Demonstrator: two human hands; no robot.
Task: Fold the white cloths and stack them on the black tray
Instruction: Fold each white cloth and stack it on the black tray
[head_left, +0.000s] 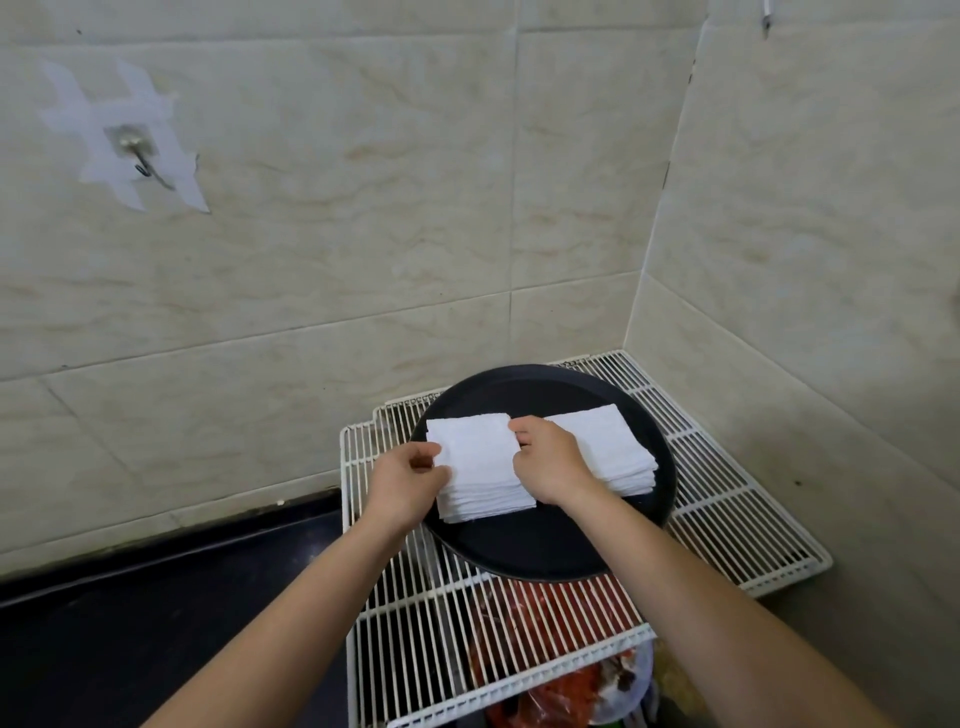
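Both hands are at a stack of folded white cloths that sits on the black tray. The left hand pinches the left edge of the top cloth between thumb and curled fingers. The right hand has its fingers curled over the same cloth's right edge. A second stack lies just beyond the right hand, also on the tray and close beside the first. The tray rests on white wire racks set in the corner of a tiled wall. A red bag shows through the rack below the right forearm. A dark worktop lies left of the left arm.
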